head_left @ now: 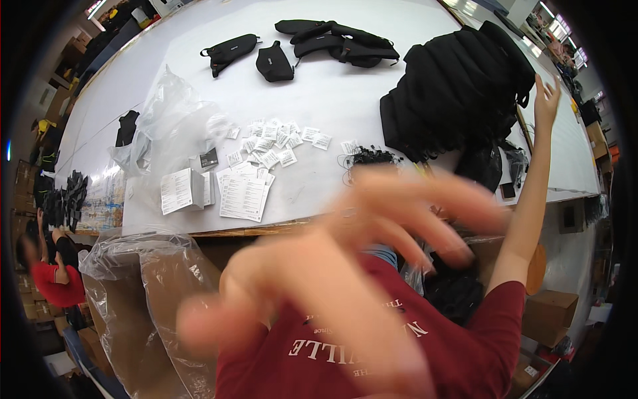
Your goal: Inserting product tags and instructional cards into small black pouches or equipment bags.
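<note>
1. Both hands were empty and open. My left hand was up close to the camera, badly blurred, fingers spread and gripping nothing. My right hand was raised at the far right with the arm stretched out and the fingers splayed.
2. That right hand hung just beside the right edge of the pile of black bags, which sat on the right side of the table. I could not tell whether it touched the pile.
3. Just beyond the blurred left fingers lay a small tangle of black cords, at the near left foot of the pile.
4. The white table was long and ran far away from me. Small white paper tags were scattered across its middle.
5. Near the table's front edge lay printed sheets, with a stack of folded leaflets to their left. Crumpled clear plastic bags were heaped behind them.
6. Far across the table lay several black waist bags, well apart from the pile.
7. Below the table's near edge, to my left, stood a cardboard box lined with clear plastic.
8. At the far left of the room, another person in a red top was beside stacked goods. A closed cardboard box sat low on the right.
</note>
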The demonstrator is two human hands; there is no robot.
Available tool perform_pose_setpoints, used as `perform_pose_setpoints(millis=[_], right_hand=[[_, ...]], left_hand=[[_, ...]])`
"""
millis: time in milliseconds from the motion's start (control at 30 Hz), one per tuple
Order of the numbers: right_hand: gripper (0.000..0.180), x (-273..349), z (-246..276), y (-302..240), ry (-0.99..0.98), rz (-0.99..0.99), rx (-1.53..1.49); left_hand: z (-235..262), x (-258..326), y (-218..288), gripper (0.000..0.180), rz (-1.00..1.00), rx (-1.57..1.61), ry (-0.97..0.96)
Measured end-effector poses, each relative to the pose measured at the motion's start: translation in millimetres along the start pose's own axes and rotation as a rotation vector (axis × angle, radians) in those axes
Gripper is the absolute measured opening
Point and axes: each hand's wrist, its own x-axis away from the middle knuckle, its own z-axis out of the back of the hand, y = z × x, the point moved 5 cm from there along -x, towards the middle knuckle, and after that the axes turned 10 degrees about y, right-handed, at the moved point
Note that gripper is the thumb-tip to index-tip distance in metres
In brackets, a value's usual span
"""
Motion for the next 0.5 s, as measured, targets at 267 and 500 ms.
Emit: perform_pose_setpoints(millis=[267,500], right_hand=[[0.011,254,23,-163,-0.506,0.098,-0.254],[0.015,379,-22,-160,-0.959,-0.195,-0.124]], left_hand=[[266,160,9,0.086,0.678,-2.21,0.504],[270,214,-9,0.115,0.838,-2.111,0.544]])
